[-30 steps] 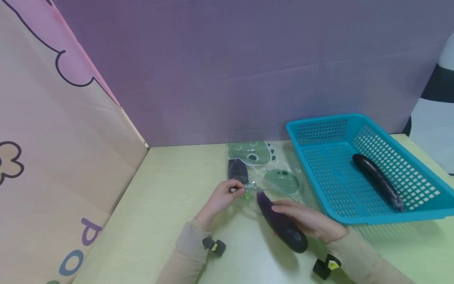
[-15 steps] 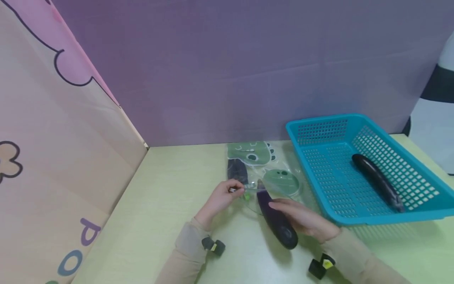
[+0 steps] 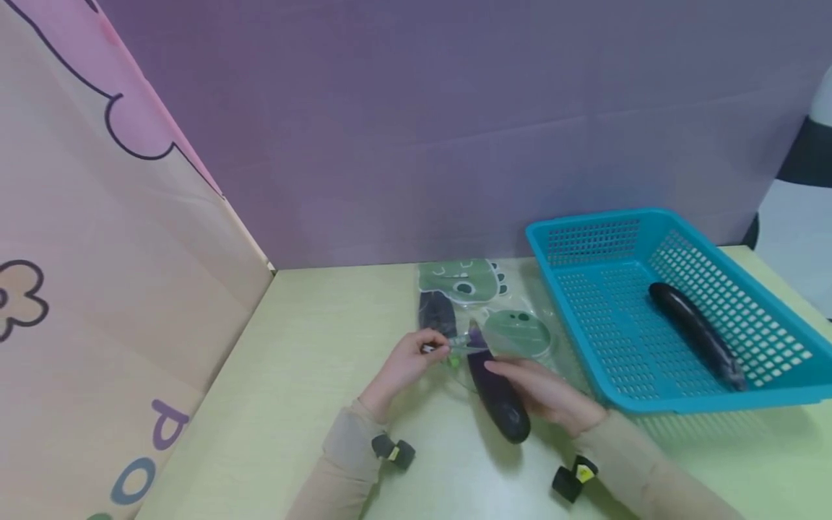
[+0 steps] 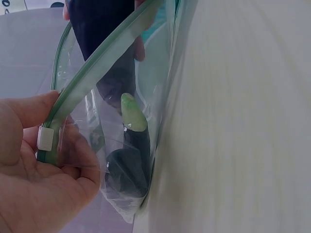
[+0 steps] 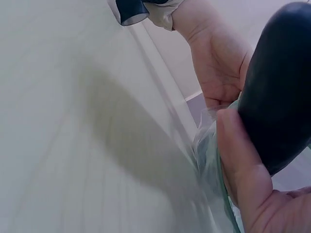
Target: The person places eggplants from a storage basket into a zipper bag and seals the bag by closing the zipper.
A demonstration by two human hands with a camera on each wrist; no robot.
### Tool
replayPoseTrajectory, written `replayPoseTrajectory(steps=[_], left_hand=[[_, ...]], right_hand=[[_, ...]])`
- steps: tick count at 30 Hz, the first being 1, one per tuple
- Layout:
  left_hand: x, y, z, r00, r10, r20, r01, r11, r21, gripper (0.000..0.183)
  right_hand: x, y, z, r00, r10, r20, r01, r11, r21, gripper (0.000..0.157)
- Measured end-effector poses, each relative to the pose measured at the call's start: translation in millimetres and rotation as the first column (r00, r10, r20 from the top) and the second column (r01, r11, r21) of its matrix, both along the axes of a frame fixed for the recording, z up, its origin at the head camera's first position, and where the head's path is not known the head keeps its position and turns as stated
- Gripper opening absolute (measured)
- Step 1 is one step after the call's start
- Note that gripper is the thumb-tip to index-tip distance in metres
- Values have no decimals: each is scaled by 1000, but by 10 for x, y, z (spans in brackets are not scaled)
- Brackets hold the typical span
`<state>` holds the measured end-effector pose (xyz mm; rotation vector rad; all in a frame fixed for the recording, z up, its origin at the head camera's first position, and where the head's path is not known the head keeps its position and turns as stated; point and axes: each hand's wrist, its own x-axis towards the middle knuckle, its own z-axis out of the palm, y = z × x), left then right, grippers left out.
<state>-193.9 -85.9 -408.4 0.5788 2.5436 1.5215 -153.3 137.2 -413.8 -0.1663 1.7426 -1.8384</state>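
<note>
My left hand (image 3: 406,359) pinches the zip edge of a clear zip bag (image 3: 518,332) with green cartoon prints, beside its white slider (image 4: 45,138). The bag lies toward the back of the table, its mouth spread apart. Inside it is one dark eggplant (image 4: 127,170), seen through the plastic. A second eggplant (image 3: 497,397) is in my right hand (image 3: 546,393), its narrow stem end within the bag's mouth and its thick round end toward me. In the right wrist view, the thumb (image 5: 238,150) lies along this eggplant; the other fingers are mostly hidden.
A blue perforated basket (image 3: 564,318) stands to the right, close beside the bag, with another eggplant (image 3: 695,336) in it. A purple cloth wall (image 3: 390,144) rises behind the table (image 3: 312,339); a printed panel (image 3: 130,289) borders it at left.
My right hand has moved forward and left, pushing the eggplant's stem end farther into the bag's mouth. My left hand keeps its grip on the bag edge in place.
</note>
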Motion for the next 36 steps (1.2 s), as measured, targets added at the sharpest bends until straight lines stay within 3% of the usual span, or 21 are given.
replayPoseTrajectory(steps=[9,17,29,36], left_hand=[[3,5,5,1000,-2,-13,2,1000,-8,12],[15,6,18,1000,0,-2,0,1000,-6,11],[10,15,10,1000,4,2,-4,1000,9,11],[20,12,19,1000,6,-8,-6,1000,7,11]], right_hand=[[-58,-61,-26,999,-37,-7,37,999,17,64],[-125,-76,-91,999,-23,-33,22,999,-36,59],[-228,-159,-68,995,-63,72,67,996,-61,61],[-297,-196,-71,995,-55,85,63,994,-92,59]])
